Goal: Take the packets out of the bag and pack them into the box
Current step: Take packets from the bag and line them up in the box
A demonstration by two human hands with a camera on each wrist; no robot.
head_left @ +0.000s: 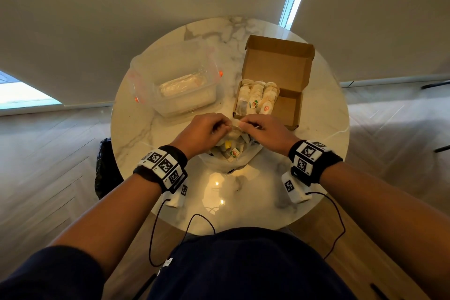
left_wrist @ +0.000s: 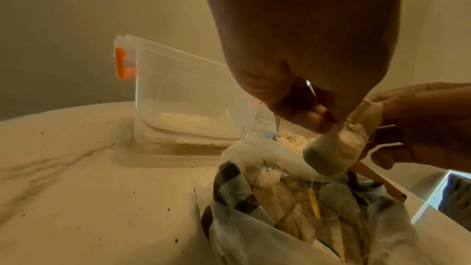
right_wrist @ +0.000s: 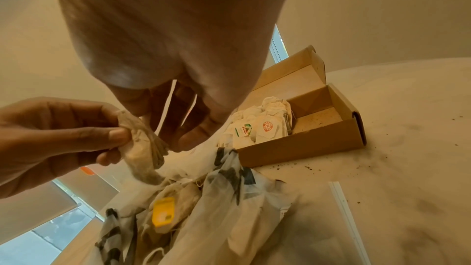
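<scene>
Above the mouth of the white plastic bag I hold a small bundle of tea-bag packets between both hands. My left hand pinches the bundle with thumb and fingers. My right hand grips its upper edge, fingers pointing down. More packets and a yellow tag lie inside the bag. The open cardboard box stands just beyond my right hand. Rows of packets fill the box's left part, and its right part is bare.
A clear plastic container with orange clips stands at the back left of the round marble table. Dark crumbs dot the table near the box. A black object sits beside the table's left edge. Cables hang from my wrists.
</scene>
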